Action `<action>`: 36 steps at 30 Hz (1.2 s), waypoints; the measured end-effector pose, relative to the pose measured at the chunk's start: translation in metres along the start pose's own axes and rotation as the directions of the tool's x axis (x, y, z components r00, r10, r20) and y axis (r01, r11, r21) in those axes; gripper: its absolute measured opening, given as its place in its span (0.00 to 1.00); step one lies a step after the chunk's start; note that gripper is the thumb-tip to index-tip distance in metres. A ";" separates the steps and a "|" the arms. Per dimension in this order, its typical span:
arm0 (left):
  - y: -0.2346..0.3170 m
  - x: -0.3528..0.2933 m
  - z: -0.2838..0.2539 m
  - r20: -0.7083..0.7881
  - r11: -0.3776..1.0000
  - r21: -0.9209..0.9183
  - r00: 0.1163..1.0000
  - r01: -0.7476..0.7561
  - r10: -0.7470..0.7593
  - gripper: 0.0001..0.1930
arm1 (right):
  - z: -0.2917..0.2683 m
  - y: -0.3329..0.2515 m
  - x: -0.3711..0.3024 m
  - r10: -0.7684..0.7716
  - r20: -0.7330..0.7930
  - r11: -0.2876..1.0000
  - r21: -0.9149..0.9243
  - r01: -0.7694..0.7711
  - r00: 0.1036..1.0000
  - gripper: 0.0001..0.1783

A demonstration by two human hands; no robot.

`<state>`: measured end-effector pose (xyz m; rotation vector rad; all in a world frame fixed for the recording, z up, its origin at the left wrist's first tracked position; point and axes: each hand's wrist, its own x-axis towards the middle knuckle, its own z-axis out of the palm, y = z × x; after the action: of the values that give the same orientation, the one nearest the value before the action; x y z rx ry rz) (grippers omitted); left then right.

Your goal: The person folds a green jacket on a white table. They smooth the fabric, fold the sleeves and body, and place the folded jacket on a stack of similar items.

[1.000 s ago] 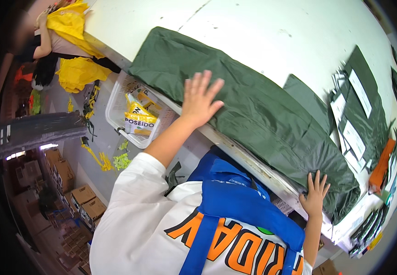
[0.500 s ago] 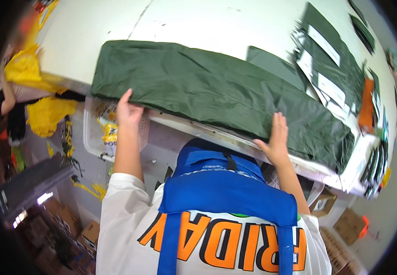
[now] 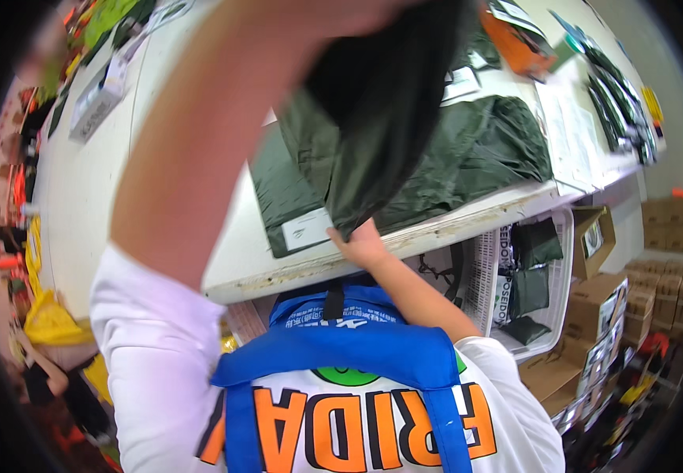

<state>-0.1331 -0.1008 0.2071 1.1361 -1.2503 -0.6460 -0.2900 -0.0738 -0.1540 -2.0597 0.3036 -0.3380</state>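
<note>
A dark green garment (image 3: 381, 118) hangs lifted above the white table (image 3: 160, 158), its cloth draping down from the top of the view to a low corner just over the table's near edge. The right hand (image 3: 363, 243) is closed on that low corner, fingers curled into the fabric right at the near edge. The left arm rises steeply across the view, and its hand passes out of the top of the picture behind the raised cloth, so whether it grips the garment cannot be told. Beneath the lifted piece, more dark green garments (image 3: 467, 158) lie folded on the table toward its right end, and one folded piece with a white label (image 3: 306, 229) rests beside the near edge. Further along the right end lie flat packets (image 3: 617, 94) and an orange object (image 3: 519, 43). Under the table's right end stands a white plastic crate (image 3: 546, 299) holding dark green bundles, with cardboard boxes (image 3: 617, 299) just beside it on the floor.
</note>
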 end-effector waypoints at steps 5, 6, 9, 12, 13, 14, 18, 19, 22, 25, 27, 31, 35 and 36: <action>-0.174 0.110 0.182 0.311 0.858 0.454 0.945 -0.241 0.101 0.44 | 0.014 0.035 -0.010 0.060 0.144 0.995 -0.091 -0.047 0.988 0.29; -0.194 0.091 0.199 0.374 0.837 0.530 0.924 -0.138 -0.084 0.48 | 0.014 0.037 -0.010 0.050 0.163 0.999 -0.023 -0.046 0.985 0.30; -0.243 0.017 0.202 0.478 0.839 0.496 0.877 -0.221 -0.052 0.40 | 0.016 0.057 -0.019 0.064 0.081 0.973 0.218 -0.081 0.995 0.28; -0.224 -0.055 0.140 0.330 0.697 0.704 0.931 -0.134 -0.154 0.37 | 0.010 0.061 -0.023 0.070 -0.012 0.950 0.307 -0.063 0.997 0.25; -0.219 -0.084 0.114 0.242 0.611 0.787 0.953 -0.085 -0.181 0.38 | 0.007 0.059 -0.024 0.085 0.043 0.953 0.287 -0.094 0.995 0.25; -0.217 -0.112 0.093 0.155 0.514 0.857 0.967 -0.031 -0.201 0.40 | 0.006 0.054 -0.023 0.101 0.096 0.955 0.269 -0.123 0.990 0.24; -0.224 -0.169 0.074 0.048 0.406 0.887 0.829 0.222 -0.557 0.45 | 0.004 0.034 -0.018 0.003 0.114 0.997 -0.082 0.006 0.993 0.23; -0.232 -0.176 0.071 0.020 0.391 0.887 0.823 0.247 -0.567 0.45 | -0.013 0.023 -0.011 0.041 0.320 0.992 -0.127 0.000 0.946 0.22; -0.241 -0.188 0.071 -0.025 0.405 0.871 0.847 0.279 -0.530 0.42 | -0.094 0.002 -0.019 -0.019 0.536 0.950 -0.255 0.183 0.844 0.19; -0.243 -0.189 0.076 -0.039 0.367 0.889 0.845 0.273 -0.534 0.40 | -0.210 -0.008 0.019 0.158 0.418 0.987 -0.059 -0.147 0.894 0.12; -0.243 -0.194 0.078 -0.060 0.328 0.905 0.844 0.272 -0.533 0.40 | -0.255 0.020 0.051 0.255 0.035 0.932 -0.275 -0.236 0.966 0.14; -0.251 -0.196 0.076 -0.023 0.314 0.923 0.845 0.224 -0.535 0.40 | -0.369 0.163 0.049 0.204 -0.530 0.748 -0.459 -0.480 0.823 0.17; -0.262 -0.207 0.075 -0.002 0.298 0.938 0.862 0.177 -0.506 0.38 | -0.440 0.188 0.021 0.146 -0.739 0.701 -0.392 -0.596 0.658 0.26; -0.264 -0.211 0.074 -0.002 0.296 0.939 0.865 0.174 -0.502 0.38 | -0.446 0.187 0.017 0.175 -0.821 0.708 -0.279 -0.649 0.543 0.28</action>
<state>-0.2067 -0.0309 -0.1237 2.4212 -1.7131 -0.3791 -0.4488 -0.5277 -0.1039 -2.1868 1.6031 -0.8735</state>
